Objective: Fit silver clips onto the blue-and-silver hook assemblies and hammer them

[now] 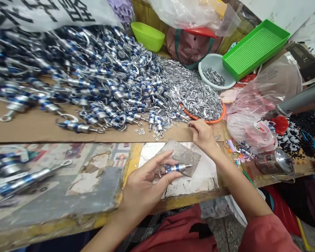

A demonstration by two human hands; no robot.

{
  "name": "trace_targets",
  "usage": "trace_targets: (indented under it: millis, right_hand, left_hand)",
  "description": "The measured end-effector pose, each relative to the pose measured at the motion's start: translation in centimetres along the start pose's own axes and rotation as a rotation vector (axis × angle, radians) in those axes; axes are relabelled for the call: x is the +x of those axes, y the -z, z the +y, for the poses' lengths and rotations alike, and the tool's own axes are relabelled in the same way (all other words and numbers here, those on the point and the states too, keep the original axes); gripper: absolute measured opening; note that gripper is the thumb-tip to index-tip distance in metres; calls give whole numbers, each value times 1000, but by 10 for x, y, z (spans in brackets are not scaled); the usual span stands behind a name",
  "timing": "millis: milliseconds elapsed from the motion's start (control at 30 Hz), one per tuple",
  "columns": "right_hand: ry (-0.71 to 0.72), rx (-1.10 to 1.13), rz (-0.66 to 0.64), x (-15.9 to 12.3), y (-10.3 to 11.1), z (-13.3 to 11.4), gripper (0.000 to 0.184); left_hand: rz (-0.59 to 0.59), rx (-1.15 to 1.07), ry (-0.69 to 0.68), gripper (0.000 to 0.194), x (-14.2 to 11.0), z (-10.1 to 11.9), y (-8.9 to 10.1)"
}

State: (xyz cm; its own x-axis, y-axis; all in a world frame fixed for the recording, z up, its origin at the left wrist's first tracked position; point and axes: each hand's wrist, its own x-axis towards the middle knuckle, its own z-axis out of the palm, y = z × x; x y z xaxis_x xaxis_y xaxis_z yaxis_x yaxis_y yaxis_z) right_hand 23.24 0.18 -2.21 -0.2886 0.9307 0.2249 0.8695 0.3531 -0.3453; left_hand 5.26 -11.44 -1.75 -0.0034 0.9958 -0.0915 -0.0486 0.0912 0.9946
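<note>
Left grip: left hand (144,185) pinches one blue-and-silver ringed fitting (175,168) between thumb and fingers; ring end to the left, toward palm, narrow tip out to the right, probably so that end stays free.
Right grip: right hand (203,136) farther off, thumb and fingertips bunched at the near edge of the small slotted metal links (191,87); can't tell if a piece sits between them.
Fitting position: held up over the grey slab (185,150), between slab and wearer; likely kept there for a close, steady view.
Slab: lies skewed on white sheet (210,175), near side of bench, probably a work pad.
Links: heaped far of right hand, partly in an orange-rimmed tray (220,118); close by, presumably for short reach.
Fittings pile: many like pieces (94,80) heaped left and far on cardboard (115,137), likely bulk stock.
Pale bowl: white bowl (232,85) far right holds metal pins (213,76), probably to keep them apart from links.
</note>
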Motion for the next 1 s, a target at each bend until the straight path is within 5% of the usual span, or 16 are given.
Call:
trace_targets:
  millis: [200, 433, 533, 767, 1000]
  right_hand:
    - [-72, 115, 106, -12, 8, 3, 15]
    - [-97, 759, 6, -55, 38, -56, 6]
    - [-86, 857, -21, -63, 44, -68, 6]
    - [-77, 834, -54, -64, 46, -69, 8]
    - [-72, 893, -103, -68, 47, -73, 9]
  left_hand:
    - [-99, 155, -18, 14, 2, 5, 5]
    - [-45, 331, -312, 24, 2, 0, 4]
    - [-4, 370, -423, 25, 1, -9, 2]
    - [-32, 424, -254, 55, -5, -9, 1]
    - [-70, 417, -271, 44, -4, 8, 3]
